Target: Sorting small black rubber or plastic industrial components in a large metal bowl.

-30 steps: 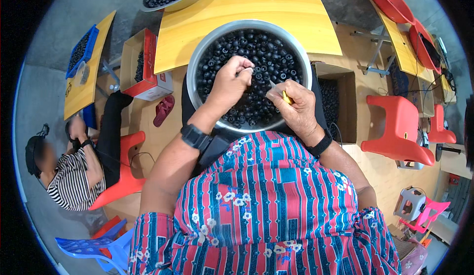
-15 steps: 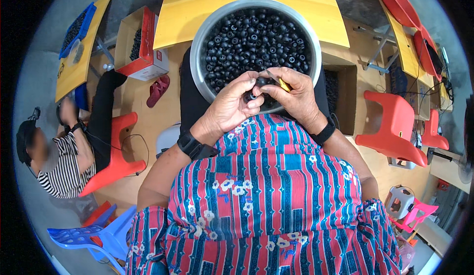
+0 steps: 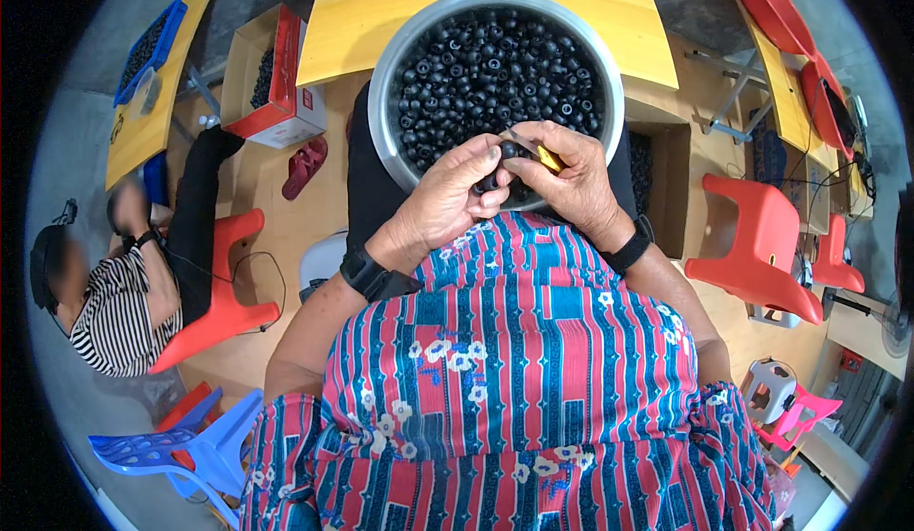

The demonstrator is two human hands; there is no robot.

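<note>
Over the near rim of a wide metal basin point(image 3: 383, 117), both my hands work close together. The basin holds a heap of small round black parts point(image 3: 495, 79) with holes in them. Fingers and thumb of my left hand point(image 3: 447, 193) are closed on a black part point(image 3: 509, 150), and another black part point(image 3: 487, 184) sits lower among the same fingers. My right hand point(image 3: 574, 177) grips a small yellow-handled knife point(image 3: 549, 159); its blade points left, against or just above the held part. Exact contact is hidden by my fingers.
A yellow table point(image 3: 352, 26) stands beyond the basin, with an open cardboard box point(image 3: 671, 188) below right. To the left, a person in a striped top point(image 3: 129, 312) sits on a red stool point(image 3: 228, 283). Red stools point(image 3: 747, 245) stand at right; a blue chair point(image 3: 190, 450) is lower left.
The held black part has turned a little, its rounded side now facing up. Both hands stay at almost the same spot; the whole view has shifted slightly.
</note>
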